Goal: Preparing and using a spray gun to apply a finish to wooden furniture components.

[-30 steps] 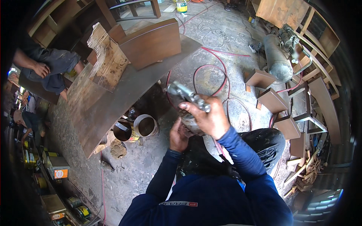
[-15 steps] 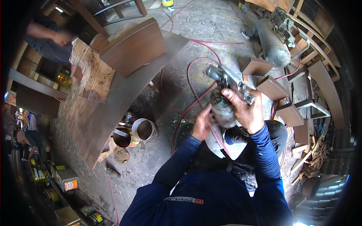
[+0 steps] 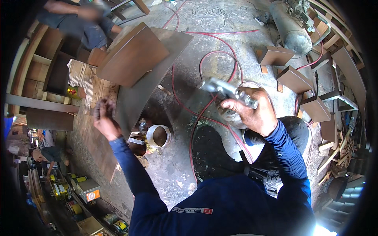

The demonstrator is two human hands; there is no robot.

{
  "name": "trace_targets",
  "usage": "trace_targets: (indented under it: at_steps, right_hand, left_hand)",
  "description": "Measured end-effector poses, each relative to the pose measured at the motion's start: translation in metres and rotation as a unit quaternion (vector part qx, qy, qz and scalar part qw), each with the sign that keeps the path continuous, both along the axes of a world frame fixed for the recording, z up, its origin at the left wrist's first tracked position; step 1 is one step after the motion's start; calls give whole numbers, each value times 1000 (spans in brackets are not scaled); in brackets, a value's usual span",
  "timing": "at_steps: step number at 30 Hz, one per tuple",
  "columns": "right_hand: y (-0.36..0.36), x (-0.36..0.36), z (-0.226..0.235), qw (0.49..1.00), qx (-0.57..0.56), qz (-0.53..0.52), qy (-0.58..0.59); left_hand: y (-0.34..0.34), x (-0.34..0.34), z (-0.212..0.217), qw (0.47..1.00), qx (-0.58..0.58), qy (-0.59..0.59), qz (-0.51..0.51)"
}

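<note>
A metal spray gun (image 3: 224, 89) with a cup beneath it is gripped in my right hand (image 3: 260, 115), above my legs. The gun's front end is blurred. Out to the left, my left hand (image 3: 107, 122) is away from the gun, over the near edge of a torn cardboard piece (image 3: 84, 88) on a large brown board (image 3: 136, 92). Its fingers are dark and bunched; whether something small is between them, or whether they touch the cardboard, I cannot make out. A brown wooden panel (image 3: 132, 55) stands on the board.
Below the board are a white bucket (image 3: 168, 137) and an open can (image 3: 137, 148). Red hoses (image 3: 204, 114) loop across the floor. Brown panels (image 3: 295, 80) stand at right, near a compressor tank (image 3: 293, 33). Another person (image 3: 92, 33) is at far left; cans and boxes (image 3: 86, 188) lie at lower left.
My left hand has left the spray gun's cup and swung left to the cardboard. My right hand keeps hold of the gun. The other person has shifted to the right.
</note>
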State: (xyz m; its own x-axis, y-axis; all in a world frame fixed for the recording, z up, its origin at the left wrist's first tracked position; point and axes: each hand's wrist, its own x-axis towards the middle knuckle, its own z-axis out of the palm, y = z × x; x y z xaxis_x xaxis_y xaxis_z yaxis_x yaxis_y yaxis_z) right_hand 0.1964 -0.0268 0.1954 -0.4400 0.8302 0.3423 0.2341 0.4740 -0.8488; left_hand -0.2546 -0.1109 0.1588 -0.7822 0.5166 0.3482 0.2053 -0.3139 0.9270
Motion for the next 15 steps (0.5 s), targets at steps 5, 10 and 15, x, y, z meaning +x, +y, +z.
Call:
trace_targets:
  at_steps: [5, 10, 15]
  right_hand:
    - [10, 28, -7, 986, -82, -144, -7]
    - [39, 60, -25, 961, -116, -250, 1]
    - [49, 59, -37, 959, -99, -265, -9]
  left_hand:
    - [10, -93, -14, 994, -105, 24, -15]
    - [50, -102, -24, 981, -74, 32, -176]
    - [75, -102, -37, 962, -83, -81, -248]
